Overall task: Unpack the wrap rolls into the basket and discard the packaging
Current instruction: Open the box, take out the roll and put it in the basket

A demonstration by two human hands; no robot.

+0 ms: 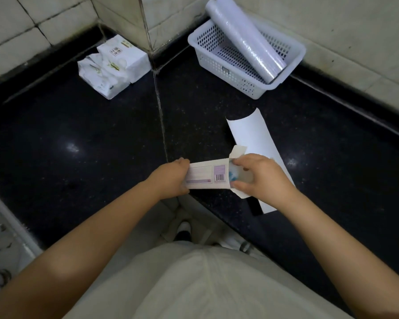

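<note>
I hold a long white carton [207,174] with a barcode over the front edge of the black counter. My left hand [171,178] grips its left end. My right hand [260,176] is closed on the roll end [234,174] that sticks out of the carton's open right end, where the flaps are folded back. A white perforated basket [226,72] stands at the back right, and one wrap roll [244,38] leans in it, its top end above the rim. A curled white sheet of packaging [253,139] lies on the counter under my right hand.
Several white paper-wrapped packs [113,65] sit at the back left against the tiled wall. A tiled pillar corner [129,19] juts out between them and the basket. A small dark object [255,207] lies at the counter edge. A sink rim [7,226] shows at the lower left.
</note>
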